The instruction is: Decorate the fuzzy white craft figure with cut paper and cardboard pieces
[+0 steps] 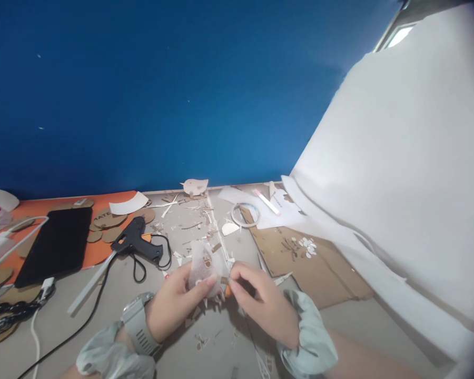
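Observation:
My left hand (177,300) is closed on a thin, whitish, see-through sheet (199,260) with small cut-outs, its thumb pressed on the front. Close beside it, my right hand (260,300) has its thumb and fingers pinched together at the sheet's right edge. A small brown cardboard bit (224,280) and something orange (228,290) show at the right fingertips; what exactly they grip is partly hidden. Paper and cardboard scraps (199,342) lie below the hands. A pink bird-shaped cut-out (195,186) stands at the back of the table.
To the left are a black glue gun (136,239) with its cable, a black tablet (59,242) and cardboard discs (110,218) on an orange sheet (98,255). To the right are a tape roll (245,225), a pink-and-white marker (266,202), a cardboard sheet (319,279) and a large white sheet (411,158).

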`<state>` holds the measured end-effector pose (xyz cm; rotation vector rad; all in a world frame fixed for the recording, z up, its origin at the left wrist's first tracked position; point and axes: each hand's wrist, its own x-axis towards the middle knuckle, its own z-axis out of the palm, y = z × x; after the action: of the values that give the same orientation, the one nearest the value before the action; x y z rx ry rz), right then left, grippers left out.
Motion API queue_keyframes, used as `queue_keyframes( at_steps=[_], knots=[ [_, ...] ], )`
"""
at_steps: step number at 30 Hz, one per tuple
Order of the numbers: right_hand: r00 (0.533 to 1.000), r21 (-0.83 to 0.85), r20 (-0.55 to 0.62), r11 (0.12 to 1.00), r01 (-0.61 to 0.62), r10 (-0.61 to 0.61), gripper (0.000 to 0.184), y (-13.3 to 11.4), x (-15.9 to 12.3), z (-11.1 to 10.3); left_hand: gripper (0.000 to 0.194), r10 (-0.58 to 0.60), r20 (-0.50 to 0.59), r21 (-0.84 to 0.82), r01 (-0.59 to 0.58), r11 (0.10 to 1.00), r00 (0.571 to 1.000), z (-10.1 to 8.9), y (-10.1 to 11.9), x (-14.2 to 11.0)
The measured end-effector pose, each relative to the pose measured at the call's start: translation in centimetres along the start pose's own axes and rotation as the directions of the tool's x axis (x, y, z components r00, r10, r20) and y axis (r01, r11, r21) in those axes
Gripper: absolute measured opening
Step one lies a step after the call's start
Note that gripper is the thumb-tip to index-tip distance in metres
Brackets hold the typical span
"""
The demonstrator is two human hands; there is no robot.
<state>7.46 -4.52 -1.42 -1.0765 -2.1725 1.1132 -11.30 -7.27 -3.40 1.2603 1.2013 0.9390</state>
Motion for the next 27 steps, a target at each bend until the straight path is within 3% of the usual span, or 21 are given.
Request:
queue_keyframes(
  at_steps=[5, 12, 20, 24, 27],
  knots=[
    [1.0, 0.01, -0.024, 1.0, 0.016, -0.015, 0.019, 0.25, -0.04, -0.13, 0.031, -0.077, -0.007, -0.044, 0.077, 0.996, 0.997, 0.23, 0.46, -0.11],
    [1.0, 0.024, -0.004, 1.0, 0.012, -0.012, 0.019, 0.19, 0.07, -0.21, 0.031, -0.072, -0.026, -0.056, 0.07, 0.996, 0.997, 0.2, 0.76, 0.02],
    [0.999, 0.054, 0.033, 0.998, 0.014, -0.016, 0.018, 0.11, -0.04, -0.19, 0.036, -0.086, 0.023, -0.091, 0.088, 0.992, 0.996, 0.07, 0.51, 0.06],
    [1.0, 0.085, 0.022, 0.996, -0.004, 0.002, 0.019, -0.06, 0.03, -0.24, 0.036, -0.075, 0.101, -0.098, 0.085, 0.992, 0.992, -0.34, 0.6, 0.16],
    [0.997, 0.252, 0.042, 0.965, -0.072, 0.064, 0.023, -0.4, -0.03, -0.22, 0.033, -0.057, 0.191, -0.211, 0.097, 0.973, 0.98, -0.49, 0.5, 0.22]
  ],
)
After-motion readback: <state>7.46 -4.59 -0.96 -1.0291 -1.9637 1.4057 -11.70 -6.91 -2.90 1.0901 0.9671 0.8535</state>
